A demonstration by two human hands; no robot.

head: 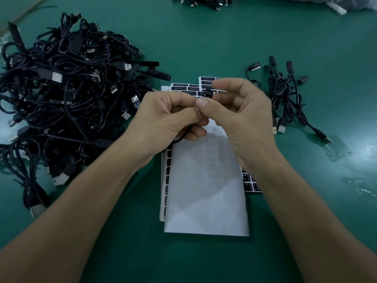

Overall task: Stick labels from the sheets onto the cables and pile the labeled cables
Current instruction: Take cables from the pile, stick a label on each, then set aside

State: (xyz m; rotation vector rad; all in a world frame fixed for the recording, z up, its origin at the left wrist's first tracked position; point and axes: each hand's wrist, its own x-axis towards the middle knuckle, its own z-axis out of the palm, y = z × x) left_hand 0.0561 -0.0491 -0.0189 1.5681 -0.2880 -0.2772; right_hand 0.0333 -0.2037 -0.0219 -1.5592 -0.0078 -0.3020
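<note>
Left hand (163, 119) and right hand (244, 123) in pinch grip on cable (208, 92) over label sheets (206, 190), print illegible.

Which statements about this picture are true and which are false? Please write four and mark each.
1. The large heap of black USB cables lies left of the white label sheets. True.
2. The left hand and the right hand both hold one thin black cable above the sheets. True.
3. The table top is red. False: the table top is green.
4. A cable pile lies on the sheets. False: the small pile of black cables lies right of them.
</note>
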